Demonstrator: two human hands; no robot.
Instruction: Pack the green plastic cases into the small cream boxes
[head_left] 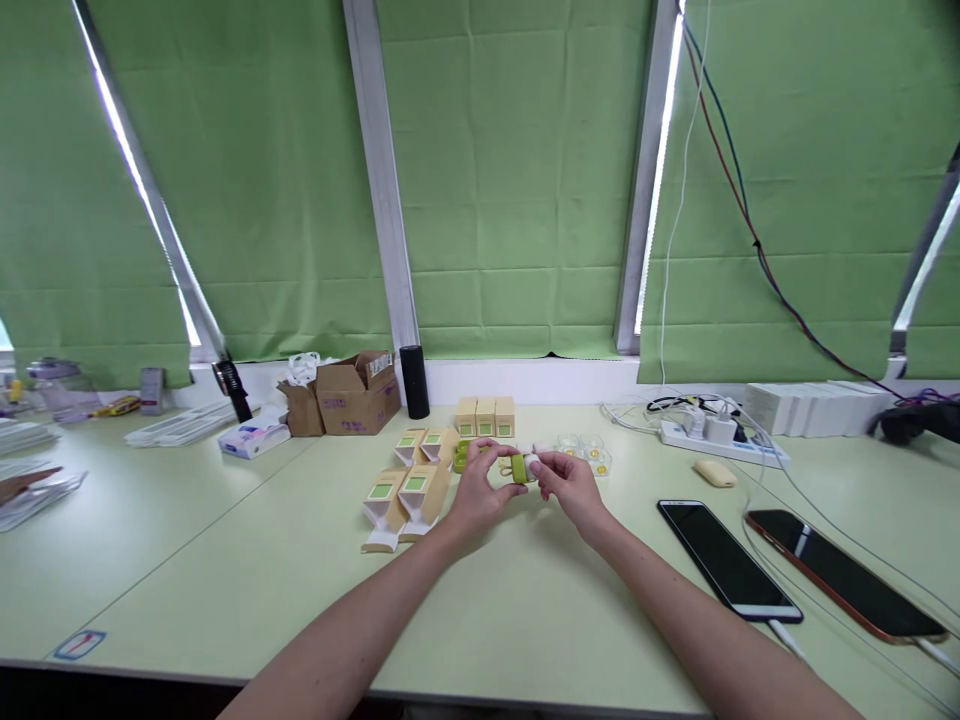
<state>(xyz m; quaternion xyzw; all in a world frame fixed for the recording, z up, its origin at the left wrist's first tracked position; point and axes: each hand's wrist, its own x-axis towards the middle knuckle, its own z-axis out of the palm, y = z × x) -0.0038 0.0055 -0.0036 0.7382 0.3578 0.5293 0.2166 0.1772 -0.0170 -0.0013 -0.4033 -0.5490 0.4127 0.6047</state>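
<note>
My left hand (pixel 484 488), fingers closed, grips a small green holder (pixel 518 468) with a loop at its left end. At the holder's right end my right hand (pixel 571 487) pinches a small white rounded piece (pixel 532 467); the two parts touch, though how far one sits inside the other cannot be made out. Behind my left fingers is another green piece (pixel 460 457), partly hidden. A clear plastic tray (pixel 600 462) with yellow spots lies just past my right hand. Opened tan boxes (pixel 385 497) with green labels stand left of my hands.
Three tan boxes (pixel 485 417) stand in a row behind my hands. A black cylinder (pixel 414 382) and a cardboard carton (pixel 358 392) are further back left. To the right lie two phones (pixel 727 560) on cables, a pale yellow mouse-like object (pixel 715 473) and a power strip (pixel 724 442).
</note>
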